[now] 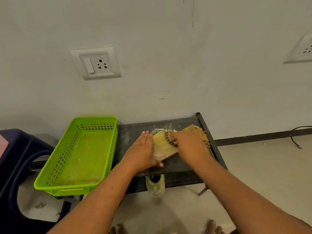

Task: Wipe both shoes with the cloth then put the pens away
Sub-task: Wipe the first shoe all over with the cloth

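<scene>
A pale yellow shoe (163, 146) lies on the black metal table (133, 137), toe toward the wall. My left hand (143, 149) holds it from the left, fingers straight along its side and thumb hooked round the heel end. My right hand (189, 144) grips a tan cloth with dark stripes (197, 130) and presses it onto the shoe's right side and toe. The cloth and my hand hide most of that side. A second pale shoe (155, 184) sits below the table's front edge, partly hidden by the tabletop.
A bright green perforated basket (111, 149) stands just left of the table, touching its edge. A dark blue plastic stool (18, 159) is farther left. The wall with a socket (95, 63) rises right behind. A black cable (297, 137) lies on the floor at right.
</scene>
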